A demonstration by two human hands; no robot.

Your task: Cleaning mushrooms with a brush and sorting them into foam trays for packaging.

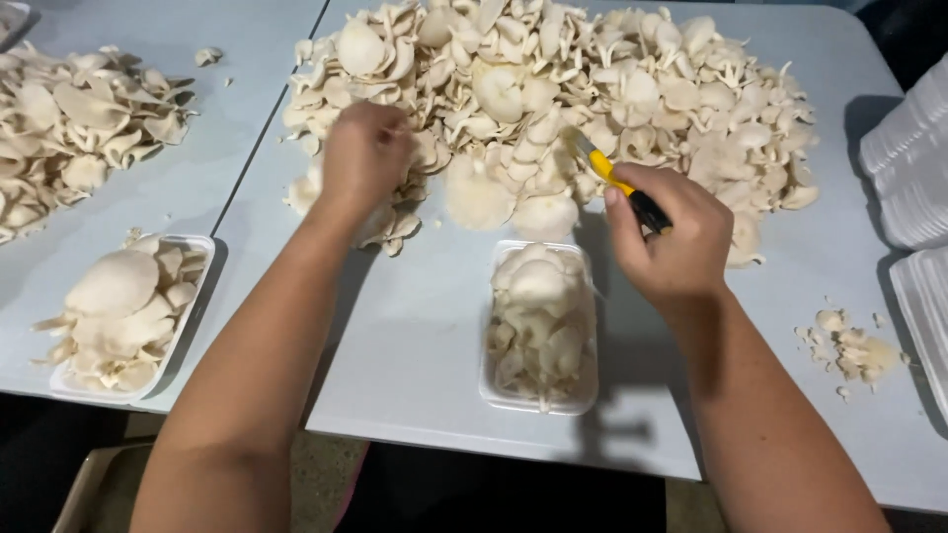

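The left hand [363,158] reaches into the near edge of a big pile of pale oyster mushrooms [553,99] that covers the far part of the grey bench [415,336]. Its grip is closed on some mushrooms at the edge of the pile, but the fingers are turned away, so exactly which piece it holds I cannot tell. The right hand [667,232] has its grip clamped around a utility knife [617,183] with a yellow and black handle, the blade end pointing up and left toward the pile. Between the two forearms, just below the pile, stands a white foam tray [538,395] filled with mushrooms. A second filled tray [128,311] sits on the neighbouring bench at the left, near another, smaller heap of mushrooms [79,128]. At the right, small cut scraps [849,350] lie on the bench, and a stack of white foam trays [908,158] is at the right edge.
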